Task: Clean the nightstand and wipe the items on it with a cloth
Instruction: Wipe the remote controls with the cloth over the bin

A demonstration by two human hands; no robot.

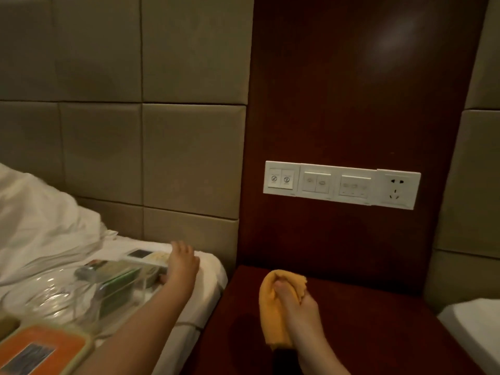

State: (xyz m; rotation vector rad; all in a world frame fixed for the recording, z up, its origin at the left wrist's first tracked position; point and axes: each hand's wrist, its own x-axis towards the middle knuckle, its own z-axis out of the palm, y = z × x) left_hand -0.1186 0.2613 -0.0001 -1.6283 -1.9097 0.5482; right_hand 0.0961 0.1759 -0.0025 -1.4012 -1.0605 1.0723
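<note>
The dark wooden nightstand (365, 328) fills the lower middle, its top bare. My right hand (296, 307) grips a bunched yellow cloth (273, 312) and presses it on the nightstand's left part. My left hand (181, 263) reaches over the bed on the left and rests on a white remote control (147, 257). Beside that lie a clear acrylic stand with green cards (116, 288), a clear plastic-wrapped item (54, 296) and an orange-topped box (46, 347), all on the white sheet.
A white switch and socket panel (342, 185) is set in the wood wall panel behind the nightstand. A padded beige headboard (135, 131) backs the bed (208, 280) on the left. A rumpled white duvet (35, 226) lies far left. Another bed's corner (476, 326) shows at right.
</note>
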